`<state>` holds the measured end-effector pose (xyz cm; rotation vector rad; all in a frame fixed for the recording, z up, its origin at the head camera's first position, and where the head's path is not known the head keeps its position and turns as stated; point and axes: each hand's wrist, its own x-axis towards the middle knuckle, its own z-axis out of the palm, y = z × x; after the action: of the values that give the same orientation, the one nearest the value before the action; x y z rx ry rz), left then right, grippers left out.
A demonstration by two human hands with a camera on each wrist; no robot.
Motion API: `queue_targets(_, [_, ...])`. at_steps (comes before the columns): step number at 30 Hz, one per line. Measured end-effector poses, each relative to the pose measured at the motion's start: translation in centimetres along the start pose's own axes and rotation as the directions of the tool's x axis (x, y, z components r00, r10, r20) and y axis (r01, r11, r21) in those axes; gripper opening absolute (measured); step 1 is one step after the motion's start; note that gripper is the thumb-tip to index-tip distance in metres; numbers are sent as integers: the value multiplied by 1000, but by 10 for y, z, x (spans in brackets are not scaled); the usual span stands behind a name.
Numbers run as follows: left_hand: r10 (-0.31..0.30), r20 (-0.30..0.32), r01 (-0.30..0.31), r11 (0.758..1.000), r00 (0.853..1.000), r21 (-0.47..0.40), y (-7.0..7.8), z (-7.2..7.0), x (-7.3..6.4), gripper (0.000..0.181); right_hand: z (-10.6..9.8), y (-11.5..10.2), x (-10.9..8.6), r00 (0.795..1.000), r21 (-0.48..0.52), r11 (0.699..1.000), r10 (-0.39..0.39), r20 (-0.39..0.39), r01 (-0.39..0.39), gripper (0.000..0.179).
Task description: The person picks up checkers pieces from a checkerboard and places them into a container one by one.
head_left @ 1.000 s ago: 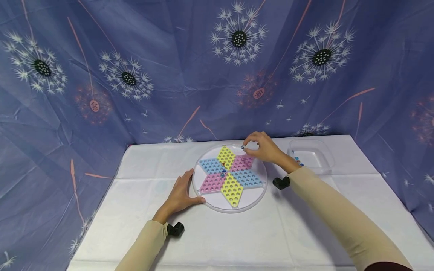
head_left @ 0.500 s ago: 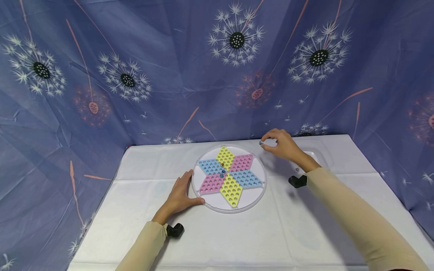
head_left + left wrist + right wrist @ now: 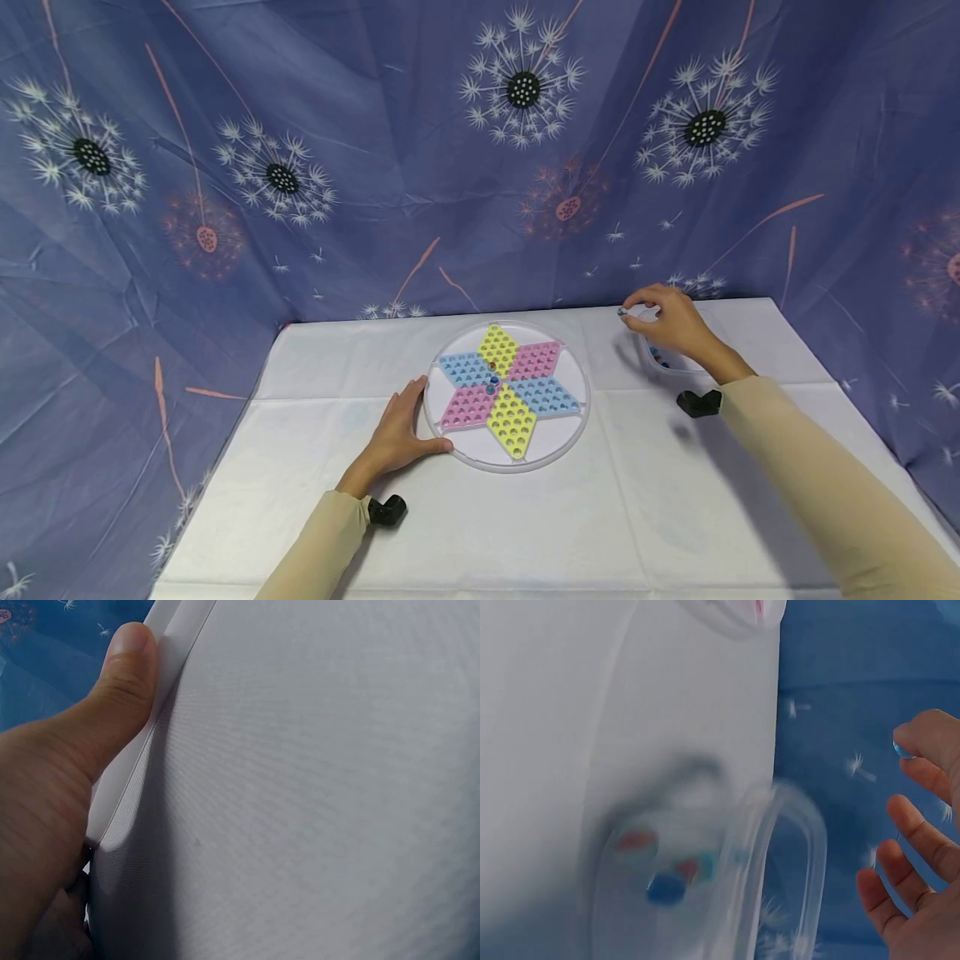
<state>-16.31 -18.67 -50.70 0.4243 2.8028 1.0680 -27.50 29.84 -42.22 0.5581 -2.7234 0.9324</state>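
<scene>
A round white Chinese checkers board [image 3: 551, 437] with a star of yellow, pink and blue hole sections lies on the table. Near its centre sit a brownish marble [image 3: 492, 366], a blue marble [image 3: 494, 380] and a teal marble [image 3: 491, 389]. My left hand [image 3: 393, 433] is spread against the board's left rim, and its thumb [image 3: 124, 682] lies on that rim. Over the clear plastic container [image 3: 712, 317], my right hand [image 3: 675, 323] pinches a bluish marble [image 3: 904, 751] between thumb and index finger. The other right fingers are spread, touching nothing.
Several loose marbles [image 3: 657, 357] lie at the left side of the container, blurred in the right wrist view. A white cloth [image 3: 525, 525] covers the table. Behind it hangs a blue curtain [image 3: 405, 150] with dandelion prints.
My right hand has moved right, from above the board's upper right edge to above the container, with the marble still pinched. My left hand stays at the rim.
</scene>
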Motion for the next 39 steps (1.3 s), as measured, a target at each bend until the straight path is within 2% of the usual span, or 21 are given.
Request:
queue_targets(6, [13,-14,-13,1000,1000,-3,0,1,0,127,-10,14,-10,1000,-30,999,20,-17,-20,20])
queue_targets(14, [12,-8,-12,1000,1000,5,-1,1,1,127,-18,28,-18,996,-35,996,86,10,-85,26])
queue_targets(21, [49,-43,-49,999,998,5,-1,2,2,125,-18,35,-23,994,-34,993,109,11,-109,26])
queue_targets(29, [20,-31,-19,1000,999,4,1,1,1,126,-16,46,-24,982,-56,984,173,80,-169,27])
queue_targets(35, [19,-25,-18,1000,1000,3,1,0,1,126,-13,52,-24,970,-89,979,193,151,-181,27])
queue_targets(39, [16,-18,-16,1000,1000,-5,1,0,1,126,-11,53,-24,964,-91,978,201,171,-188,25])
